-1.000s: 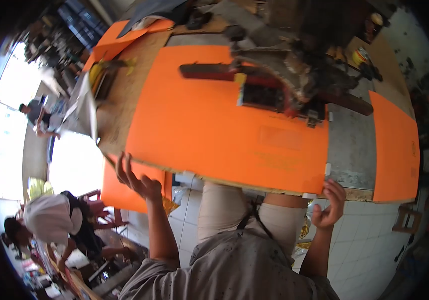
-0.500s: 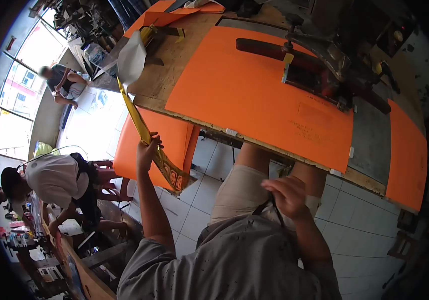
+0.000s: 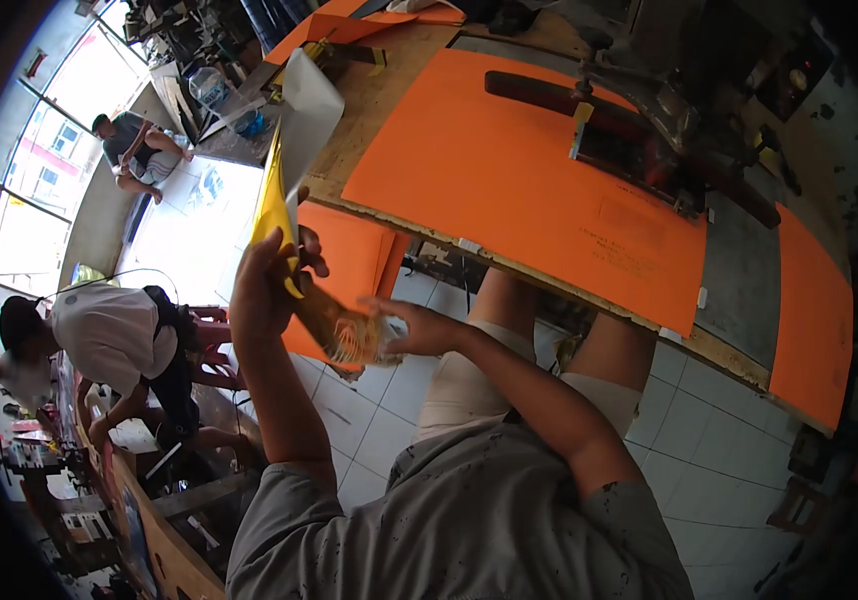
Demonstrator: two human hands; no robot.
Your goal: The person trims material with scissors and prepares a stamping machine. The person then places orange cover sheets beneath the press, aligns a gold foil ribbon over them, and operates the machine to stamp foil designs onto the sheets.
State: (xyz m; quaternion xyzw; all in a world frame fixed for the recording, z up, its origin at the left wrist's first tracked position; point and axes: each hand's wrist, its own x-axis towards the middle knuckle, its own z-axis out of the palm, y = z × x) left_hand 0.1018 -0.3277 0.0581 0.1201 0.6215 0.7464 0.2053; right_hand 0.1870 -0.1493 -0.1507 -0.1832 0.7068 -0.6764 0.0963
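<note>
My left hand [image 3: 271, 280] is closed round a long strip of shiny gold foil [image 3: 274, 205], held up left of the bench. The strip's upper end shows a pale grey-white face; its lower end carries letter-like cut-out shapes, smeared by motion. At that lower end is my right hand [image 3: 421, 328], its fingers bent on the foil's edge. Beyond both hands, a large orange sheet [image 3: 509, 180] lies on the wooden bench [image 3: 389, 75]. More orange sheets [image 3: 349, 240] show below the bench edge, behind my left hand.
A dark metal clamp press [image 3: 639, 140] stands over the orange sheet. Another orange piece [image 3: 814, 310] lies at the bench's right end. To the left, a person [image 3: 114, 335] bends over a second table; another person [image 3: 134, 155] sits by the window.
My right hand has moved left from above my lap to the foil's lower end. My left hand has risen a little and left, tilting the strip more upright.
</note>
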